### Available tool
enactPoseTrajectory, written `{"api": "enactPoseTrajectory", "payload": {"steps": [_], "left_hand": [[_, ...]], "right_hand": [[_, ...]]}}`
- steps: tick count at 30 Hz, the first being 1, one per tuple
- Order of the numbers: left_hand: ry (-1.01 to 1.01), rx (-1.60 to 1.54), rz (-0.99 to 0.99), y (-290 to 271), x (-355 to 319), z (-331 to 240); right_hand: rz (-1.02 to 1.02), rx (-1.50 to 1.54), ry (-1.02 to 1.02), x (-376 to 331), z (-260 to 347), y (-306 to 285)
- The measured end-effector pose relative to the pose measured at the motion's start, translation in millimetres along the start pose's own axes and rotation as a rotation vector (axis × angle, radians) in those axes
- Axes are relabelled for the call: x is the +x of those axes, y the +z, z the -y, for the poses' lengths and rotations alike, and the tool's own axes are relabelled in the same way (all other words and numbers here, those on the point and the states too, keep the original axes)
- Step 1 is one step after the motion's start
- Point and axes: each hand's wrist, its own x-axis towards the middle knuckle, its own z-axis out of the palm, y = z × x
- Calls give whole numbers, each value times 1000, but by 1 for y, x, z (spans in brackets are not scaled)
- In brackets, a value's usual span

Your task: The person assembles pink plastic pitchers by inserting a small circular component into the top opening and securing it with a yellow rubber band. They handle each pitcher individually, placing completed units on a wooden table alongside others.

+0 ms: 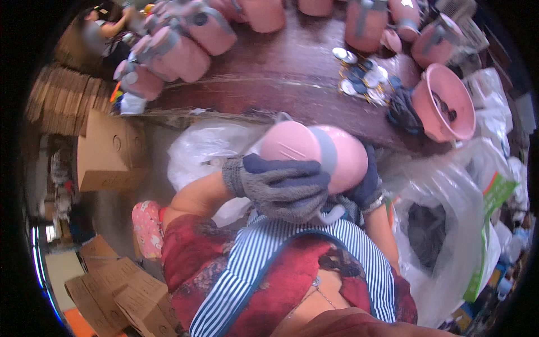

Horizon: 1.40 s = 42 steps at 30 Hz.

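A pink jug [351, 160] with a grey band round it lies tilted on its side in front of my chest, at the table's near edge. My left hand [283, 188], in a grey knit glove with blue-coated fingers, is closed over its near left side. On the jug's right side my right hand [370, 185], gloved the same way, grips it; most of its fingers are hidden behind the jug. A light grey curved piece [332, 214] shows just below the jug, against my striped apron [264, 247]; whether it belongs to the jug I cannot tell.
On the dark red table [252, 84] stand several pink jugs [182, 56]. Small round pieces [365, 78] lie near a pink basin [452, 98] with dark parts inside. Clear plastic bags [438, 180] sit at right, cardboard boxes [112, 149] at left. Another person [106, 33] is far left.
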Motion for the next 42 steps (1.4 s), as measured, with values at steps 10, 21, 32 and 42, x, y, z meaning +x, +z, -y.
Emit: {"api": "enactPoseTrajectory", "payload": {"steps": [10, 21, 32, 42], "left_hand": [[-461, 241, 514, -14, -123, 158], [-907, 327, 1105, -14, -201, 231], [-1490, 260, 390, 156, -225, 407], [-1605, -116, -175, 204, -189, 301]], "right_hand": [[-152, 1626, 947, -32, -37, 15], [-255, 1600, 1012, -27, -55, 24], [91, 659, 821, 20, -25, 15], [405, 561, 624, 76, -34, 48]]}}
